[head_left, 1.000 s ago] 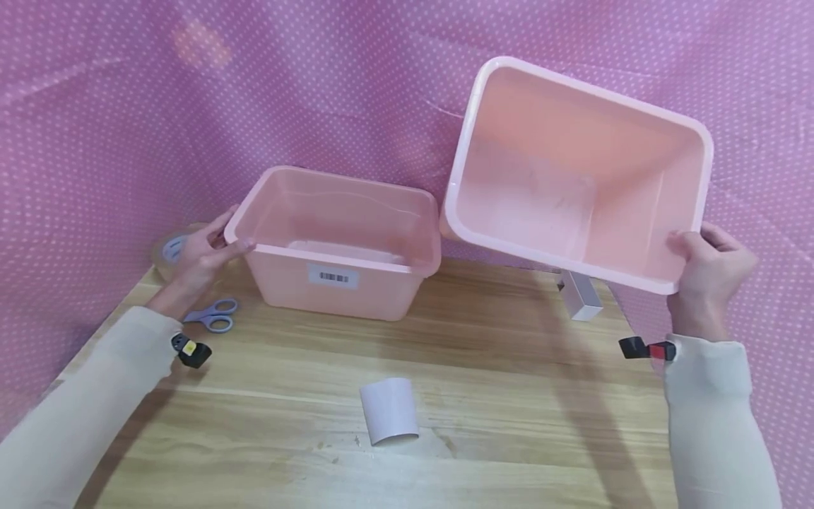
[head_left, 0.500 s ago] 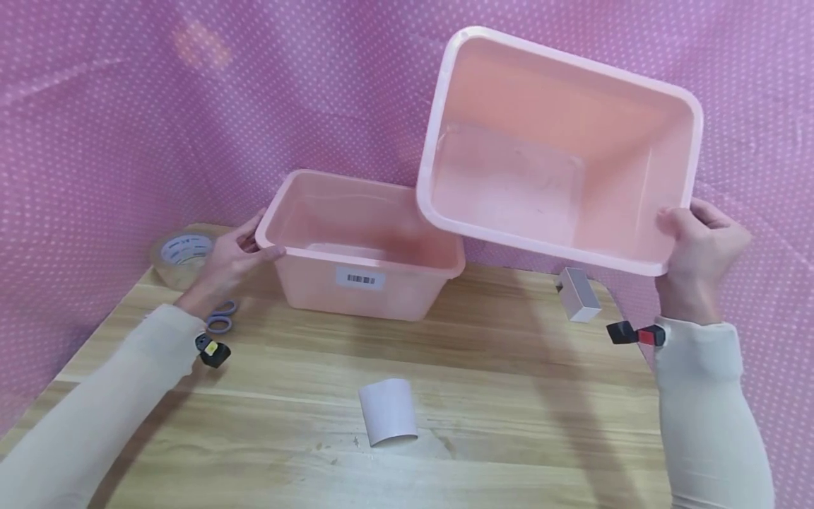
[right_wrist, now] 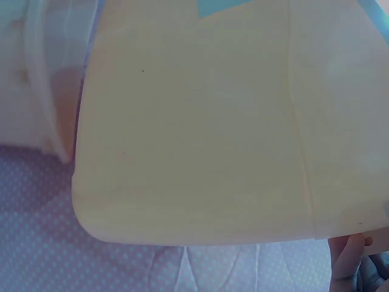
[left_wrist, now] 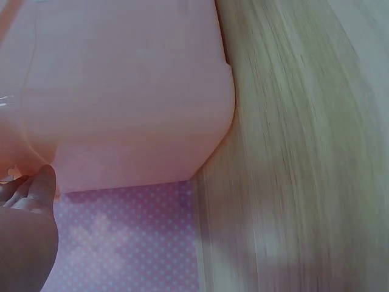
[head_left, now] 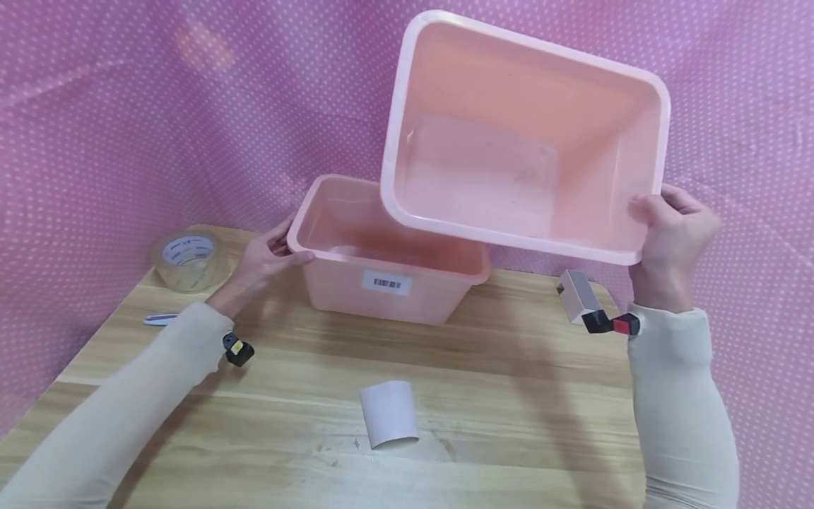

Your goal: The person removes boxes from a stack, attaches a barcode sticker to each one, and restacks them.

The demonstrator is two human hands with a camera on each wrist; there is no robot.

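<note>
My left hand (head_left: 263, 258) grips the left end of the rim of a pink plastic bin (head_left: 388, 300) that stands on the table with a barcode label on its front. In the left wrist view, my fingers (left_wrist: 41, 185) are at that bin's edge. Raised above and to the right, a second pink bin (head_left: 528, 233) is tilted so its bare inside faces the head camera. My right hand (head_left: 677, 237) holds it by its right end, thumb inside the rim. It overlaps the back right of the standing bin in the head view. The right wrist view shows the raised bin's outer wall (right_wrist: 194, 134).
A roll of clear tape (head_left: 191, 261) lies at the table's back left, with scissors (head_left: 159, 319) partly hidden by the left sleeve. A small white box (head_left: 579, 295) is at the back right. A curved white piece (head_left: 389, 413) lies at front centre. A dotted pink cloth (head_left: 127, 141) hangs behind.
The standing bin has shifted right with my left hand, uncovering the tape and covering most of the scissors. My right hand has moved the raised bin left and upward, over the other bin.
</note>
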